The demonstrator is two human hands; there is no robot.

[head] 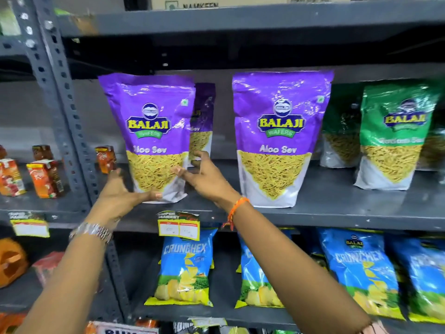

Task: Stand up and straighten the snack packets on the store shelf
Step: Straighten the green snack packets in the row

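Note:
A purple Balaji Aloo Sev packet (151, 121) stands upright near the left end of the grey middle shelf (337, 208). My left hand (120, 191) cups its lower left corner, thumb across the white base. My right hand (204, 179) grips its lower right edge, thumb on the front and fingers curled behind. Another purple packet (204, 116) stands behind it, mostly hidden. A second Aloo Sev packet (279, 141) stands upright to the right. Further right, a green Balaji packet (395, 136) is upright too, with a darker packet (339, 138) set back behind it.
A perforated grey upright post (62, 97) rises just left of my left hand. Small juice cartons (45, 177) sit on the neighbouring shelf at the left. Blue Crunchex chip bags (185, 263) fill the shelf below. A price tag (178, 225) hangs on the shelf edge.

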